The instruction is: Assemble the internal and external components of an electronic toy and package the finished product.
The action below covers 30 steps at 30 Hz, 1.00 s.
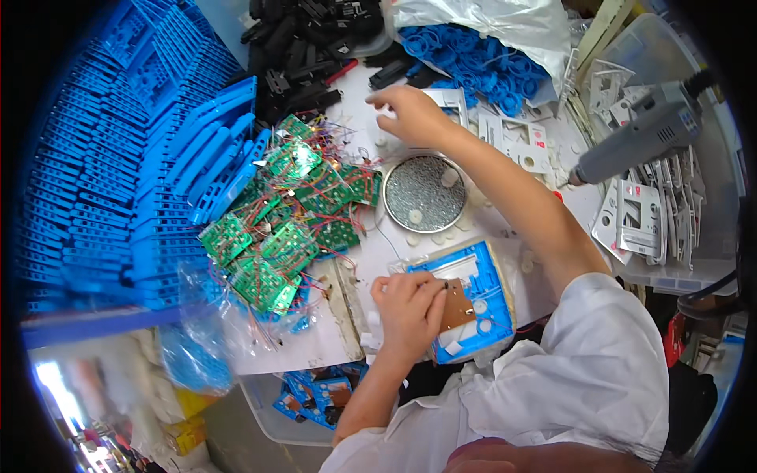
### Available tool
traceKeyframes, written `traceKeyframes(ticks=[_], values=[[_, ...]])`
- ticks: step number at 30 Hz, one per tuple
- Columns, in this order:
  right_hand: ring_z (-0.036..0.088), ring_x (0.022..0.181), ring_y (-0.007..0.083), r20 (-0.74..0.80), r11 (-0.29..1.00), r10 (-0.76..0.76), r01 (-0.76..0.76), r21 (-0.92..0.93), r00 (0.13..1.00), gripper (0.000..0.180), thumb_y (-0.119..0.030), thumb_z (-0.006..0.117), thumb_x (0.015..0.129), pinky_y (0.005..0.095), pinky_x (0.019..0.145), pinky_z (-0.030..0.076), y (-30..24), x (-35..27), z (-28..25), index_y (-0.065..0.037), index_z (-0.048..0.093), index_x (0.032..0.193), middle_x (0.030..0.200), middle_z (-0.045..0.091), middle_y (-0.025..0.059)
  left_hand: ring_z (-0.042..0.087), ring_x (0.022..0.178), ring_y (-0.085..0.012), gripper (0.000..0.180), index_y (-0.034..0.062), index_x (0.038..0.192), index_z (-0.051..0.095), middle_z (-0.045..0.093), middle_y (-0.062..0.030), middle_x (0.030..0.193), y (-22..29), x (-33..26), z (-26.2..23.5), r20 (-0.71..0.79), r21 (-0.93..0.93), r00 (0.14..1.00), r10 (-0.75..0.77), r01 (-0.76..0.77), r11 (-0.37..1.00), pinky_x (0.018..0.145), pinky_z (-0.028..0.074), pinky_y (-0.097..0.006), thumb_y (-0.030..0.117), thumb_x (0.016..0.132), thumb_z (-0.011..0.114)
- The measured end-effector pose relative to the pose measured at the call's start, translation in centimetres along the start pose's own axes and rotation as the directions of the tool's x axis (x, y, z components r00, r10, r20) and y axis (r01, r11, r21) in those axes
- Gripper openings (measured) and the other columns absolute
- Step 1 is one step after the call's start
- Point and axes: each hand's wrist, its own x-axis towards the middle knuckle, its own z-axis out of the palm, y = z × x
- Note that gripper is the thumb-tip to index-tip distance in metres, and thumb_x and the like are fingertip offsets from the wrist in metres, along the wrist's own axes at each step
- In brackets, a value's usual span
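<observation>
Fitting step: a flat brown circuit board (457, 307) lies in an open, shallow blue plastic housing (498, 307); the step in hand seems to be seating and fastening that board.
Next move: it probably calls for keeping the board level in its place while a fastener is brought over; the small grey metal pieces (422, 181), likely screws, fill the round, steel-rimmed dish (385, 195); a grey power driver (646, 134) is at the dish's right.
Housing place: on the person's side of the dish and slightly right of it; near, not touching.
Housing direction: open face up, far edge toward the dish; its sides run away from the person, far end leaning a little left; it looks nearly square in this bent view, so I cannot tell its long axis.
Board direction: brown face up; fingers hide its left part, so its long axis is unclear too.
Left hand (406, 311): fingertips touch the board; I cannot tell whether they pinch it or merely steady it.
Right hand (414, 114): just beyond the dish; thumb and forefinger apart, nothing visible between them.
Green circuit boards (272, 252): heaped with thin wires, left of the dish.
</observation>
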Motion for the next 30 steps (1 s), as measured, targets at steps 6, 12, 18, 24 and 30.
traceKeyframes(ticks=[6,12,18,24,30], values=[[0.069,0.103,0.0376,-0.116,0.978,-0.065,0.04,-0.203,0.991,0.044,-0.023,0.078,0.083,0.0476,0.093,0.055,3.6,10.9,7.1,-0.015,0.07,0.125,0.111,0.071,0.015,0.062,0.088,-0.0216,0.014,0.0106,0.095,0.073,0.069,-0.0014,0.097,-0.3,-0.1,0.3,-0.035,-0.055,0.999,0.016,-0.018,0.998,0.088,0.035,-0.04,0.008,0.081,0.078],[0.07,0.097,0.0374,-0.192,0.971,-0.153,0.111,-0.214,0.969,0.036,-0.029,0.081,0.083,0.0492,0.083,0.057,3.5,11.7,8.3,-0.008,0.072,0.11,0.103,0.072,0.0152,0.062,0.089,-0.021,0.013,0.01,0.094,0.073,0.069,-0.0015,0.096,-0.4,-0.3,0.2,-0.032,-0.077,0.999,0.009,-0.011,0.997,0.089,0.035,-0.04,0.007,0.082,0.078],[0.068,0.066,0.0201,0.119,0.616,0.411,-0.372,0.694,0.904,0.038,-0.035,0.076,0.091,0.035,0.062,0.056,-2.4,1.5,0.9,0.002,0.075,0.101,0.076,0.07,0.0103,0.063,0.092,-0.0232,0.011,0.008,0.093,0.073,0.07,-0.0046,0.097,-1.6,-1.3,-0.1,-0.076,-0.064,0.996,-0.038,0.033,0.997,0.093,0.037,-0.041,0.007,0.083,0.077],[0.065,0.06,0.0158,0.481,0.142,0.48,-0.606,0.783,0.734,0.039,-0.039,0.066,0.1,0.03,0.052,0.054,-8.8,-15.7,-7.5,0.0,0.069,0.096,0.071,0.066,0.0086,0.064,0.093,-0.0266,0.011,0.0056,0.096,0.072,0.071,-0.0088,0.1,-3.2,-1.7,0.5,-0.119,-0.172,0.989,-0.088,0.066,0.983,0.092,0.041,-0.042,0.007,0.085,0.075],[0.061,0.051,0.0153,0.801,0.047,0.404,-0.884,0.464,0.442,0.052,-0.049,0.057,0.101,0.0298,0.04,0.046,-7.6,-25.0,-10.6,0.0,0.068,0.09,0.067,0.065,0.0094,0.065,0.092,-0.0272,0.007,0.0011,0.094,0.071,0.071,-0.0106,0.096,-3.4,-2.2,0.8,-0.143,-0.284,0.969,-0.201,0.155,0.946,0.091,0.045,-0.039,0.003,0.087,0.072]])
